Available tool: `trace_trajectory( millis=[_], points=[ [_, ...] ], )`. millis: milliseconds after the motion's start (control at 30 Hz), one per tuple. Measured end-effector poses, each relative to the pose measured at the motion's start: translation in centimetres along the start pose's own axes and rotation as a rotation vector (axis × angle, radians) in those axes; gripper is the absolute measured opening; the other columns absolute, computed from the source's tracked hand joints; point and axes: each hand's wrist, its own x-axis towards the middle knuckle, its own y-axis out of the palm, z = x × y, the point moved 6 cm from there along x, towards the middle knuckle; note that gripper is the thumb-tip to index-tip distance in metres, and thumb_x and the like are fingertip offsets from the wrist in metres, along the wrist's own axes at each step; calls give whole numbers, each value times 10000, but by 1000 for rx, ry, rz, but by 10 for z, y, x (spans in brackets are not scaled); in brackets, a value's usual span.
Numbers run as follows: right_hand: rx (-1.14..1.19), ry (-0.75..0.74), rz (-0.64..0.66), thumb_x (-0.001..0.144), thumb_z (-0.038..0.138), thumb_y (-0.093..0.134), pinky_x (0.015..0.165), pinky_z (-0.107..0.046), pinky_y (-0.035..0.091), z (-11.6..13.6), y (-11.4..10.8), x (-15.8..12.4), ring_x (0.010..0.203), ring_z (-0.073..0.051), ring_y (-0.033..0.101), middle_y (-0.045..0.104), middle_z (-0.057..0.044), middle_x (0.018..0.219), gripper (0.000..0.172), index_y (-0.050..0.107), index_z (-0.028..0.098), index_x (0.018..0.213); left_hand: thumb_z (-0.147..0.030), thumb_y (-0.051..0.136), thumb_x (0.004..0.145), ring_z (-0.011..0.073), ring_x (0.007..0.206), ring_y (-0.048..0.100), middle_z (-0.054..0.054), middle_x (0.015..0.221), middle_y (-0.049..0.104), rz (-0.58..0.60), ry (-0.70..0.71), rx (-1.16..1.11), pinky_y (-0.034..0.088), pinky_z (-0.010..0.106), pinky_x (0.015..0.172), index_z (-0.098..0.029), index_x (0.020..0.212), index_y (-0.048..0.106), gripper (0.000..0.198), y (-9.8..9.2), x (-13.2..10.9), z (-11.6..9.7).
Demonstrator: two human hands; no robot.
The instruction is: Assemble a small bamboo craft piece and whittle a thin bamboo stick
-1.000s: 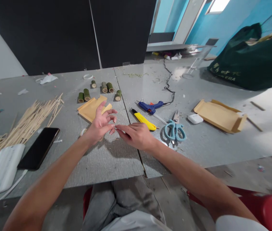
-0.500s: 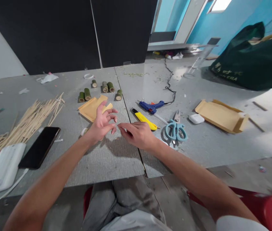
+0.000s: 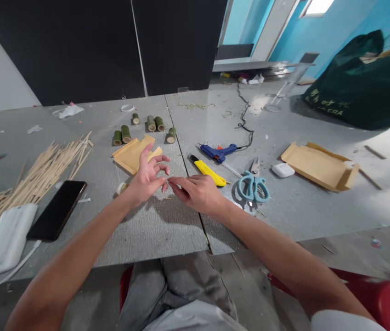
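My left hand is raised over the table near its front edge, palm turned inward, fingers apart and curved; its thumb tip comes close to my right fingertips. My right hand is pinched, with something tiny and pale at its fingertips that I cannot make out. Behind my left hand lies a folded tan cardboard piece. A yellow cutter rests just beyond my right hand, beside a blue glue gun and light blue scissors. A small roll sits partly hidden by my left wrist.
Short green bamboo pieces stand behind the cardboard. Thin sticks, a phone and a white power bank lie at left. To the right are a white case, a cardboard tray and a dark green bag.
My left thumb and my right fingertips have come closer together. The view has shifted very slightly; the objects on the table stay where they were.
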Motion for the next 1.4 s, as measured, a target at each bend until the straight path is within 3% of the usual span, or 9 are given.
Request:
trace_trajectory(
  millis=[400, 600, 767, 1000, 1400],
  points=[
    [-43, -55, -17, 1046, 222, 482, 544, -253, 358, 4, -3, 1, 526, -92, 582, 667, 30, 608, 224, 697, 160, 1033, -73, 693, 760, 145, 922, 524, 57, 1221, 454, 2, -14, 46, 465, 175, 534, -484, 1525, 116, 1043, 0, 0, 2],
    [-54, -19, -39, 1029, 217, 501, 545, -249, 358, 2, -4, 0, 520, -91, 579, 672, 35, 611, 192, 684, 164, 1006, -80, 675, 756, 151, 951, 529, 57, 1228, 449, -41, -12, 73, 487, 184, 563, -468, 1513, 119, 1017, -1, 0, 3],
    [-18, 37, 17, 1049, 228, 451, 576, -243, 372, -1, -2, 1, 551, -93, 601, 715, 19, 676, 221, 665, 179, 1024, -77, 654, 763, 179, 1058, 563, 60, 1255, 457, -77, -10, 52, 555, 237, 659, -438, 1495, 162, 953, -4, 1, 3],
    [-46, 73, 34, 1060, 228, 395, 561, -259, 363, -8, -2, 1, 555, -119, 614, 717, -25, 675, 274, 654, 142, 1070, -84, 687, 754, 199, 1105, 569, 62, 1281, 440, -53, 43, 48, 603, 302, 724, -441, 1480, 175, 957, -4, 2, -2],
    [29, 176, 61, 1071, 306, 399, 511, -248, 317, -17, 5, -2, 506, -109, 565, 718, -20, 678, 301, 654, 157, 1130, -92, 702, 768, 210, 1099, 569, 83, 1303, 443, 13, 25, 63, 602, 279, 659, -430, 1503, 173, 966, -1, -1, -4]
  ],
)
